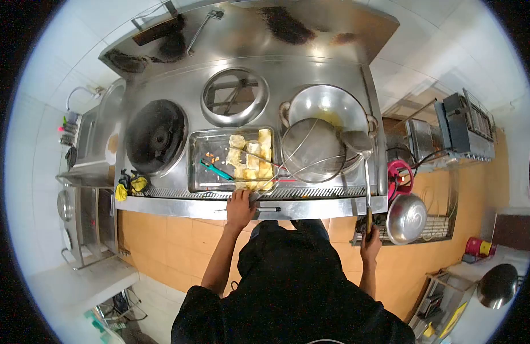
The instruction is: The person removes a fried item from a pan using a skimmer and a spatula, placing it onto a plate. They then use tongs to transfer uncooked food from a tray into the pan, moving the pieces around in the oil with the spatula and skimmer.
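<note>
My left hand (pixel 240 211) is closed at the stove's front edge, around the handle end of a round wire-mesh strainer (pixel 312 150). The strainer rests over the near left part of a two-handled metal wok (pixel 328 103), which has some yellowish liquid in it. In my right hand (pixel 370 243) is the wooden handle of a long ladle (pixel 367 183), its bowl at the wok's right rim. Just beyond my left hand, a metal tray (pixel 205 182) holds several pale yellow blocks (pixel 252 160). A teal-handled utensil (pixel 217 169) lies in the tray, along with crumbs.
A blackened round pan or burner cover (pixel 156 137) sits at left, and a metal ring (pixel 235 117) behind the tray. Yellow-and-black gloves (pixel 130 184) hang at the left front corner. A metal bowl (pixel 406 219) and a pink-red round object (pixel 400 178) stand right of the stove.
</note>
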Demonstrator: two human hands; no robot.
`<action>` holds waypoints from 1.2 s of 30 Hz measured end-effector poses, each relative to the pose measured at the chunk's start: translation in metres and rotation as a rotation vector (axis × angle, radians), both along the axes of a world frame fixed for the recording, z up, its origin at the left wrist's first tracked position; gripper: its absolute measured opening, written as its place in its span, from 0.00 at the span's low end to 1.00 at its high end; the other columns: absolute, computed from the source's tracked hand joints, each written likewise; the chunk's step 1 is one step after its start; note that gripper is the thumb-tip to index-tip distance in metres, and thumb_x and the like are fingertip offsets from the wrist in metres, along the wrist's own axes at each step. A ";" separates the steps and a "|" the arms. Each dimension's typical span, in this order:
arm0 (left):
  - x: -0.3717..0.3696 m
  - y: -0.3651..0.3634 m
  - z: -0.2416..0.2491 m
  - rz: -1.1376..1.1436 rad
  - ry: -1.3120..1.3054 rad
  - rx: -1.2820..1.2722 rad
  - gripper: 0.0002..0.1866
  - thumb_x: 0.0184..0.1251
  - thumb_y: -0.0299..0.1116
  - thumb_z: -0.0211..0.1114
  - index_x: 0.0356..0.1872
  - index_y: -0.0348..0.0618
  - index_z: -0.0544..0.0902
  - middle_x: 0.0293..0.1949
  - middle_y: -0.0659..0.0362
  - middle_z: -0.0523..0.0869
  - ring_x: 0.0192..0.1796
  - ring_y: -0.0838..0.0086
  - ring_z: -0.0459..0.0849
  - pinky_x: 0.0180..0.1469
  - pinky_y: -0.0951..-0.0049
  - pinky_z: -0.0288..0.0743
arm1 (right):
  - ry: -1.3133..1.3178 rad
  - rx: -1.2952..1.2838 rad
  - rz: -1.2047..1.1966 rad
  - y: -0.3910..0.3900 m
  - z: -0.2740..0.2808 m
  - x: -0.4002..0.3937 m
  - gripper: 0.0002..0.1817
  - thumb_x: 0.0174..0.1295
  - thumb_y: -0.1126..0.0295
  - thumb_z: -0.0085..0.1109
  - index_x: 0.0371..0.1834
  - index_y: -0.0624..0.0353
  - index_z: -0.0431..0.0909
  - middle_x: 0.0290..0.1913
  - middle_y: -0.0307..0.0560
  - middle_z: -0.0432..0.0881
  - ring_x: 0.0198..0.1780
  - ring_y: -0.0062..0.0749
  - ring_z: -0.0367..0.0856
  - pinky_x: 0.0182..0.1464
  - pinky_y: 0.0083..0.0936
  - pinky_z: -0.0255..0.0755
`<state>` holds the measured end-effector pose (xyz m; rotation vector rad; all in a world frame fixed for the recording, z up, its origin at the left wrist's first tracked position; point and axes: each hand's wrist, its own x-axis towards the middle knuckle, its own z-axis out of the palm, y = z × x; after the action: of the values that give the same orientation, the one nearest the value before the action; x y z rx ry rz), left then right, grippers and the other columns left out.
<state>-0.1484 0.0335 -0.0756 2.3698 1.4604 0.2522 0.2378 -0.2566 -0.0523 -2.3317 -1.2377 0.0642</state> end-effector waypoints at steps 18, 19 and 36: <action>0.034 -0.049 0.004 0.317 0.227 0.041 0.14 0.66 0.33 0.62 0.52 0.44 0.77 0.52 0.52 0.78 0.57 0.53 0.75 0.57 0.48 0.70 | 0.085 -0.025 0.182 -0.002 -0.037 0.111 0.20 0.68 0.66 0.60 0.58 0.65 0.72 0.34 0.66 0.82 0.33 0.64 0.82 0.33 0.48 0.75; 0.036 -0.051 0.006 0.312 0.231 0.043 0.14 0.66 0.33 0.62 0.52 0.44 0.77 0.52 0.52 0.78 0.57 0.53 0.75 0.57 0.48 0.70 | 0.054 -0.011 0.195 -0.003 -0.040 0.111 0.19 0.68 0.66 0.59 0.58 0.64 0.73 0.35 0.66 0.82 0.33 0.63 0.82 0.33 0.48 0.75; 0.043 -0.055 -0.006 0.413 0.253 0.089 0.18 0.65 0.33 0.62 0.55 0.47 0.77 0.55 0.54 0.78 0.59 0.55 0.75 0.57 0.47 0.69 | 0.190 0.041 0.112 0.008 -0.057 0.111 0.23 0.68 0.59 0.61 0.61 0.57 0.72 0.42 0.59 0.85 0.40 0.57 0.84 0.43 0.45 0.76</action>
<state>-0.1054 -0.0218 -0.0818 2.2065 2.0970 0.1209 0.3484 -0.2482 -0.1097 -2.1638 -1.2598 0.2889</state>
